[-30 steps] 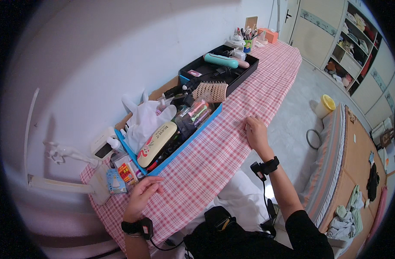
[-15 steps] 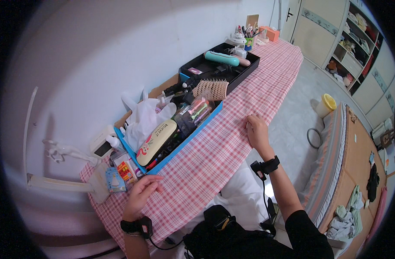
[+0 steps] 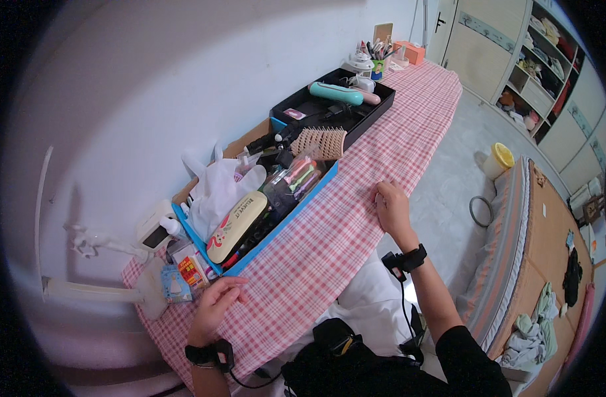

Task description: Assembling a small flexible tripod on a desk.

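Observation:
My left hand [image 3: 214, 308] rests on the pink checked tablecloth [image 3: 303, 261], its fingers loosely stretched and nothing in them. Just beyond its fingertips is the near corner of a blue-edged box [image 3: 263, 239]. A cream case [image 3: 237, 227] with a printed pattern, a white plastic bag [image 3: 215, 192], a beige hairbrush [image 3: 319, 143] and a clear pouch of colourful small items [image 3: 302, 177] fill that box. Near the table's right edge lies my right hand [image 3: 392, 208], palm down, fingers loosely bent; I see nothing held.
Beside my left hand are small packets [image 3: 192, 270] and a white stand [image 3: 94, 292]. Behind the blue box, a black tray [image 3: 369, 122] holds a turquoise rod-shaped device [image 3: 335, 93]. A pen cup [image 3: 378, 69] stands farther back. To the right are a yellow-topped bin [image 3: 499, 161] and a bed [image 3: 541, 264].
The view has shifted slightly. My left hand's fingers are a little straighter, while my right hand stays at the table's edge. The box and its contents look unmoved.

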The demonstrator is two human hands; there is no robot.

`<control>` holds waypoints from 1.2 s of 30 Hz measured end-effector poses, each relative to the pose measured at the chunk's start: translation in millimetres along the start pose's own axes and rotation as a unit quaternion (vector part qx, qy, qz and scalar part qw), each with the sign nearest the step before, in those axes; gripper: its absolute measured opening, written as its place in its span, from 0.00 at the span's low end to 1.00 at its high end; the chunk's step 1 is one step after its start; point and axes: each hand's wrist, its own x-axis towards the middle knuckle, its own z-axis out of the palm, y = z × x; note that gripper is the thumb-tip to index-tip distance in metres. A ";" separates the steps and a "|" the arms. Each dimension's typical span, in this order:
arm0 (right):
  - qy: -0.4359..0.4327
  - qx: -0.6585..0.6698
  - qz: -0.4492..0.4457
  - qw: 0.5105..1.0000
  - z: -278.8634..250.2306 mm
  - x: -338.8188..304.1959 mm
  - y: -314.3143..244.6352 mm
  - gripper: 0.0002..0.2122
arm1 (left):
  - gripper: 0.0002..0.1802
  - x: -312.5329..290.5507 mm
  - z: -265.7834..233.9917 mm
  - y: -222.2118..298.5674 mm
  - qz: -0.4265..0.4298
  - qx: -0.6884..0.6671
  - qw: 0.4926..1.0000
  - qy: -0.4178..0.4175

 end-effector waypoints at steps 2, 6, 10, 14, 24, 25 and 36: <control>-0.001 -0.005 0.001 1.000 -0.1 0.2 1.2 0.03 | 0.14 -0.4 0.0 0.8 -0.001 0.006 1.000 0.002; -0.008 -0.008 -0.001 1.000 -1.1 -0.7 3.1 0.02 | 0.13 -2.5 5.3 9.8 -0.020 0.011 1.000 0.019; -0.010 -0.004 -0.005 1.000 0.4 -5.7 2.7 0.02 | 0.11 -6.0 -1.0 4.5 -0.028 -0.010 0.998 0.049; 0.011 0.009 -0.004 1.000 2.6 -4.6 2.7 0.03 | 0.12 -2.2 -13.6 -15.8 -0.012 -0.054 0.995 0.082; 0.030 0.024 0.018 0.999 -1.3 -4.3 -1.5 0.04 | 0.10 1.8 -8.0 -8.3 -0.001 -0.002 0.996 0.093; 0.026 0.022 0.019 0.999 -1.3 -4.9 -1.5 0.04 | 0.10 1.2 -8.4 -10.0 -0.001 0.000 0.996 0.094; 0.013 0.041 0.029 0.999 -5.2 -2.1 -2.2 0.01 | 0.11 1.2 -11.9 -19.1 -0.015 -0.083 0.993 0.089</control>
